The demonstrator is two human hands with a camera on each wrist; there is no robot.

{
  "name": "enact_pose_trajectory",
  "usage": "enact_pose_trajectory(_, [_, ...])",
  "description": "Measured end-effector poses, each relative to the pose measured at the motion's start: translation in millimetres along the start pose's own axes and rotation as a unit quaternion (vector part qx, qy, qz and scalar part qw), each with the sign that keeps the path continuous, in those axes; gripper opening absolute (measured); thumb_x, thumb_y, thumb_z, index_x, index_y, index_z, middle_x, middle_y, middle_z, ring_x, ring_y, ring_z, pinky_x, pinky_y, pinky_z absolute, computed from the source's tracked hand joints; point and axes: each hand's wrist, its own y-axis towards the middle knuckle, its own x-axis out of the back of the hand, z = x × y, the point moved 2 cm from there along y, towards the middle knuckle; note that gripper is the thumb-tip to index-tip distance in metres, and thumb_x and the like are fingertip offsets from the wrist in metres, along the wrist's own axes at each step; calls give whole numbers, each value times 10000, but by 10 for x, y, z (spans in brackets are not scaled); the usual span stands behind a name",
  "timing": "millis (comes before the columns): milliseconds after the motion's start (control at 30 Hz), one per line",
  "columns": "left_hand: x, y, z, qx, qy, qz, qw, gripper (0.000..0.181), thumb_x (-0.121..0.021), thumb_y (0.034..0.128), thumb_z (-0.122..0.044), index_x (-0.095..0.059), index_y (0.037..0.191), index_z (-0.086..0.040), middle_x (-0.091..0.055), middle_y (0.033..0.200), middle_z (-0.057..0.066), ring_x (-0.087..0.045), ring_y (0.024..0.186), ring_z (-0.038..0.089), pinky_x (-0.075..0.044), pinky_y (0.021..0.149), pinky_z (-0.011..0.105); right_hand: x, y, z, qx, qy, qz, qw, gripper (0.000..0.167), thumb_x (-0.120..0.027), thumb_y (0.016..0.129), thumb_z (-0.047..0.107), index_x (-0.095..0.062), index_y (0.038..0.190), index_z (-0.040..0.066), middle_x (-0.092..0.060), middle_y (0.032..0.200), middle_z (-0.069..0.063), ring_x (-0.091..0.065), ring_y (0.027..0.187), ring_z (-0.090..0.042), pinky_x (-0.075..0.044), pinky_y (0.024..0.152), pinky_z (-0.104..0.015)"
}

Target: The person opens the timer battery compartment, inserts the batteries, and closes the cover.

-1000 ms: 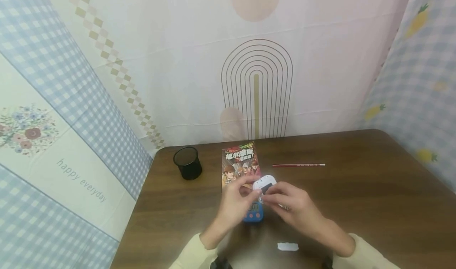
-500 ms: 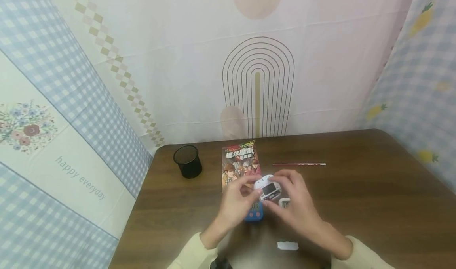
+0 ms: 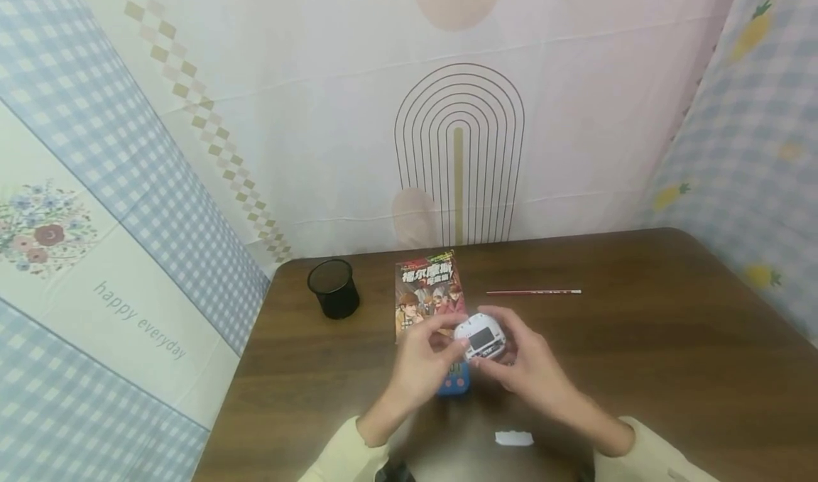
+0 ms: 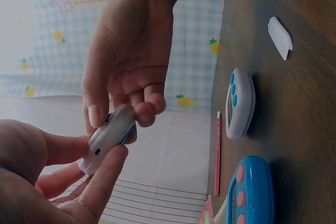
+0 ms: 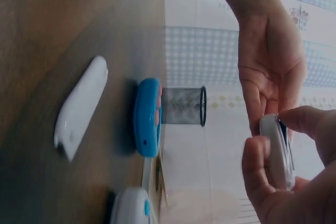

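Between both hands is a small white digital timer (image 3: 483, 338), held above the table, with the dark panel and open slot on its back facing up. My left hand (image 3: 418, 358) pinches its left side with thumb and fingers. Thumb and fingers of my right hand (image 3: 537, 365) grip its right edge. Below them lies a blue timer (image 3: 454, 384) with pink buttons. A second white timer (image 4: 241, 103) with blue buttons lies on the table in the left wrist view. A loose white cover piece (image 3: 514, 438) lies nearer the person.
Behind the hands a comic-style book (image 3: 428, 294) lies flat. The black mesh pen cup (image 3: 335, 290) stands at the back left of the brown table (image 3: 671, 340). Toward the back right is a red pencil (image 3: 533, 292). Patterned cloths (image 3: 575, 127) hang behind and beside the table.
My right fingers have moved off the timer's panel and round to its right edge, leaving more of the back visible. My left hand keeps its hold.
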Motion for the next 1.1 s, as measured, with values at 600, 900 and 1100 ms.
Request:
enact_pose_trajectory(600, [44,-11,-61,-260,63,-139,9995,300,-789,896,17,-779,1188,-49,-753,1249,189,-746,785,119,-634,670,238,120,-2,24,-902,551,1089,9884,831,-838,880,128,-362,1559,71,-651,1074,-180,-667,710,-207,-597,561,-329])
enact_pose_trajectory(900, [127,19,-95,-219,120,-441,9987,312,-802,899,7,-797,1192,-99,-798,1098,119,-738,779,120,-641,700,235,183,-232,-12,-505,-3143,2542,9133,308,-952,699,269,-691,861,242,-548,675,170,-491,615,-16,-427,528,-254])
enact_pose_trajectory(1100, [147,23,-106,-204,186,-511,9983,314,-802,898,9,-797,1191,-104,-798,1092,113,-738,784,123,-638,698,228,2,-341,-45,276,-4287,2508,8675,386,-949,594,252,-570,662,280,-511,635,162,-450,573,-45,-402,511,-273])
